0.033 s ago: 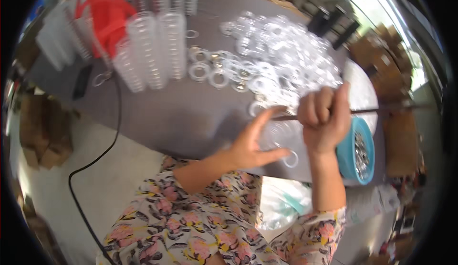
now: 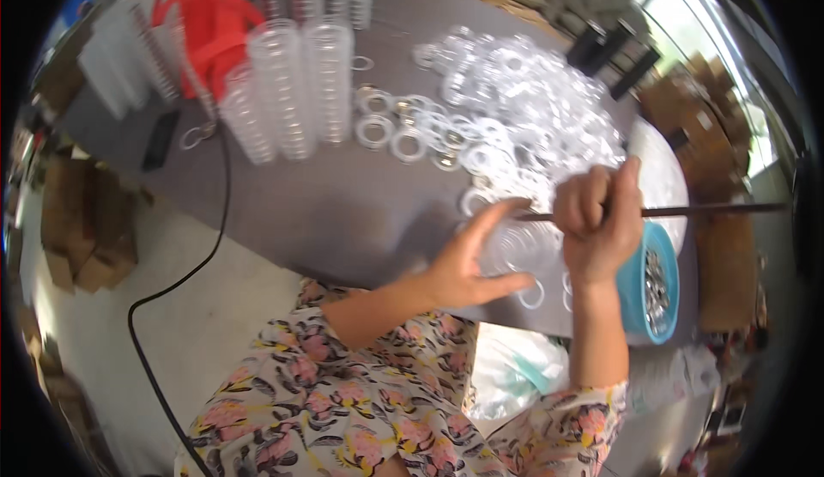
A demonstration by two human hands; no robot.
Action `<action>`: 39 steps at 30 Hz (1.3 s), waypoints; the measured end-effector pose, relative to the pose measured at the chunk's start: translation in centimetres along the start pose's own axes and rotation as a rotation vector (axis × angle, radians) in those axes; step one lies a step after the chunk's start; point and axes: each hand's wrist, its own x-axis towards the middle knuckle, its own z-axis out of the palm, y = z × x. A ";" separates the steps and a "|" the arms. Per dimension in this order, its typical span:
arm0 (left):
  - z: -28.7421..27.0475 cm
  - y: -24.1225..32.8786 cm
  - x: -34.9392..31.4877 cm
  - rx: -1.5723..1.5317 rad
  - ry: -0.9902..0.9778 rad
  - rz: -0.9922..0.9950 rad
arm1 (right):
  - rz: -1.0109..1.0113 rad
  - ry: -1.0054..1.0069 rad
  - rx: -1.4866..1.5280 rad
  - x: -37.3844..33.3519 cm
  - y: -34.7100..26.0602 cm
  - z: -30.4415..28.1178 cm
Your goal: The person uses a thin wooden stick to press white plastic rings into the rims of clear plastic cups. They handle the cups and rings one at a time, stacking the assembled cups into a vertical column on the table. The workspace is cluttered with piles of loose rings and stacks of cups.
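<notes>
Dark and slim, a rod (image 2: 717, 210) ran crosswise through the closed right hand (image 2: 594, 224), its left end near the left hand (image 2: 457, 273), which curved around clear plastic (image 2: 518, 249), grip unclear.

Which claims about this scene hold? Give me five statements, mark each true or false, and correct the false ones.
1. The right hand grips a dark rod. True.
2. The left hand is a clenched fist. False: its thumb and fingers are spread apart.
3. The bowl is red. False: the bowl is blue.
4. The black cable hangs at the picture's left. True.
5. The clear stacks are left of the clear pile. True.
</notes>
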 end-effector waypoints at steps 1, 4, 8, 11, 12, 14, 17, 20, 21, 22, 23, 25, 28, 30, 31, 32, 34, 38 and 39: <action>0.1 -0.1 -0.2 -0.029 0.025 -0.016 | 0.056 0.001 -0.083 0.3 -0.6 -0.2; 0.3 0.4 0.0 0.061 -0.031 -0.025 | 0.355 0.008 -0.117 1.0 -3.2 -1.4; 0.2 0.5 -0.1 0.036 -0.012 -0.027 | 0.491 -0.120 0.196 0.2 -3.5 -1.5; 0.3 0.5 -0.3 0.103 -0.006 0.020 | 0.340 -0.056 0.442 -0.1 -1.5 0.3; 0.1 0.2 -0.4 0.098 0.022 0.043 | 0.287 0.006 0.431 0.0 -1.0 0.8; 0.0 -0.1 -0.3 0.116 -0.011 0.045 | 0.128 -0.052 0.313 0.2 -0.1 0.5; 0.7 -1.5 -1.0 0.103 0.031 0.096 | 0.066 0.030 -0.075 0.8 -0.5 -0.1; 0.3 -0.8 -0.9 0.117 0.000 -0.001 | 0.275 0.063 -0.057 0.6 -1.8 -1.5; 0.3 -0.7 -0.8 0.107 -0.015 -0.018 | 0.356 0.023 0.106 0.3 -2.6 -2.0; 0.5 -0.6 -0.6 0.062 -0.029 -0.026 | 0.439 -0.013 0.273 -0.1 -3.5 -2.5; 0.6 -0.7 -0.3 0.014 -0.046 -0.035 | 0.323 -0.164 0.235 -0.2 -4.3 -3.4; -0.6 0.5 -0.2 0.054 -0.068 -0.072 | 0.207 0.288 0.084 -0.6 -6.1 -2.3; -0.4 0.2 -0.3 0.060 -0.025 -0.033 | 0.261 -0.150 -1.152 -4.0 -6.5 -5.1; -0.2 0.4 -0.1 0.004 -0.055 -0.041 | 0.289 -0.144 -0.937 -6.6 -3.0 -3.1; -0.1 0.5 -0.1 -0.010 -0.067 -0.026 | 0.103 -0.204 -0.950 -7.8 -1.8 -1.9; -0.1 0.4 -0.2 -0.026 -0.076 -0.012 | -0.082 -0.266 -0.957 -8.5 -1.0 -1.2; 0.1 -0.9 -1.7 0.008 -0.060 -0.030 | -0.156 -0.259 -0.998 -9.0 -0.3 -1.9; -1.6 -5.4 -8.0 0.464 -0.068 -0.157 | -0.334 -0.269 -1.130 -9.5 0.9 -2.7; -1.8 -5.3 -8.8 0.560 -0.090 -0.232 | -0.371 -0.268 -1.148 -9.4 0.8 -2.4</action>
